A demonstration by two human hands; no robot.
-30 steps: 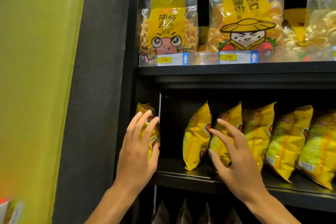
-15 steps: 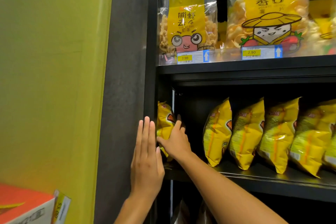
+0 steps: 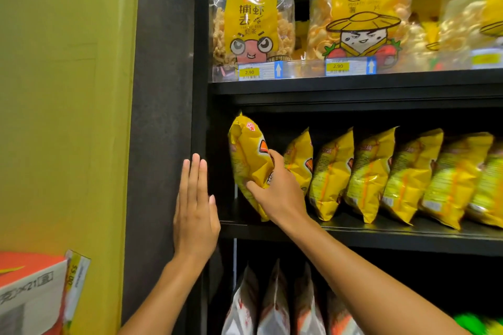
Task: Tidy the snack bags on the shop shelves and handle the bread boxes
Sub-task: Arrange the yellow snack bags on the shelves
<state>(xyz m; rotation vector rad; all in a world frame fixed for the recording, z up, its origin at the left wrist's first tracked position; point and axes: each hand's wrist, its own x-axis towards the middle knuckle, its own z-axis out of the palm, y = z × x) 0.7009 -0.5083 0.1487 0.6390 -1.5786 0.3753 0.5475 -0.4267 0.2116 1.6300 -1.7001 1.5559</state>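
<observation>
Right hand grip: fingers and thumb curled round the lower half of the leftmost yellow snack bag, pinching it from the right side and underneath. Left hand grip: holds nothing, fingers straight and together, palm flat against the black shelf upright.

Largest to smallest:
- Shelf unit: three levels in view. Middle shelf carries the bags being worked on.
- Row of yellow bags stands on the middle shelf to the right, all leaning the same way, packed close.
- Held bag sits at the far left end of that row, near the upright, bottom corner about at the shelf edge, top tilted left. It touches or overlaps the next bag; can't tell which.
- Top shelf: clear-and-yellow snack packs behind price tags.
- Bottom shelf: white bags, partly cut off.
- Carton at bottom left, near side. Could be a bread box, can't confirm.

Step in hand, my read: snack-bag tidying, straightening the end bag. Bread boxes look not yet started.

Next move likely calls for: rotating the bag to match the row's lean, seating its base on the shelf, then releasing. Crinkly, air-filled bag, so a light squeeze only.
</observation>
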